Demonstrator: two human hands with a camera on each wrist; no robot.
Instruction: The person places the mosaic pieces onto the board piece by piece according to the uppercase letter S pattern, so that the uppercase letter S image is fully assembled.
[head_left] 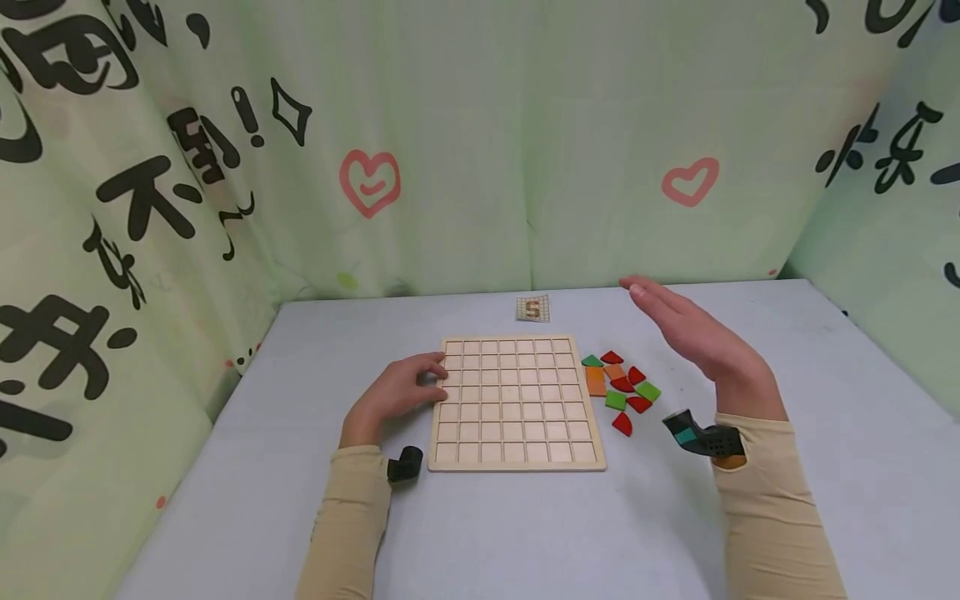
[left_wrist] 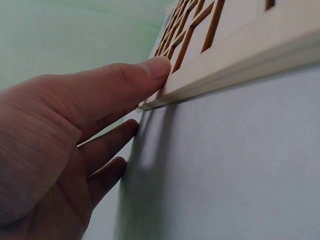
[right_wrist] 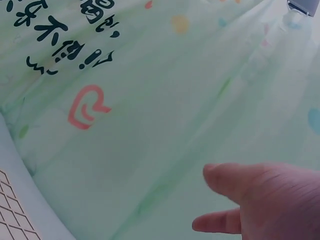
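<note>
A pale wooden grid board lies flat on the grey table. My left hand rests on the table against the board's left edge, fingers laid on its rim. In the left wrist view the thumb touches the board's edge. To the right of the board lies a cluster of red, green and orange flat pieces. My right hand hovers open above the table, right of those pieces, fingers straight and holding nothing. The right wrist view shows the hand against the curtain.
A small card marked with an S lies behind the board. Green printed curtains close in the table on three sides. Wrist cameras sit on both beige sleeves.
</note>
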